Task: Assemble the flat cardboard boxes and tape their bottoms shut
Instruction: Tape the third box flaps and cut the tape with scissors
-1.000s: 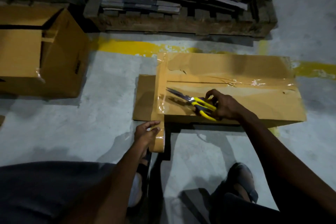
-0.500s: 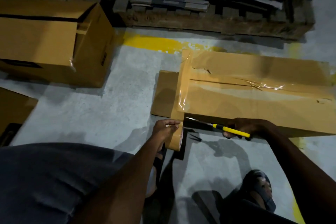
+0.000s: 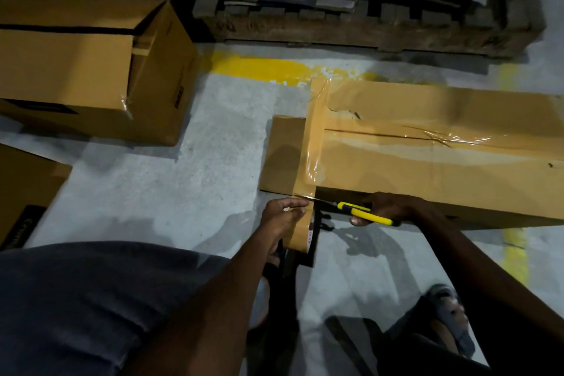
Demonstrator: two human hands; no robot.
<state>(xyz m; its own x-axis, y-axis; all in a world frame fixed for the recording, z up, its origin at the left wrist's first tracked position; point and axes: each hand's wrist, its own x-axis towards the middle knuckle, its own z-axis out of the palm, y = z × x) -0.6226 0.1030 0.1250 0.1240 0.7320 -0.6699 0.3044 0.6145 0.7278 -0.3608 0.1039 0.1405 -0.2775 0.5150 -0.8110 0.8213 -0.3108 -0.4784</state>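
Long flat cardboard box (image 3: 427, 168) lies on the rough concrete floor (image 3: 189, 180), glossy tape across it. At its near-left corner, left hand (image 3: 282, 217) fingers clamped around the tape roll (image 3: 300, 233); right hand (image 3: 387, 207) grips yellow-handled scissors (image 3: 355, 212), blades at the taut strip.

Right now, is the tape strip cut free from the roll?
Not yet. The strip runs unbroken off the box to the roll; scissors blade just reaches it.

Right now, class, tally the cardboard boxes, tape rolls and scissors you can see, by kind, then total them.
Cardboard boxes: 3
Tape rolls: 1
Scissors: 1
Total: 5
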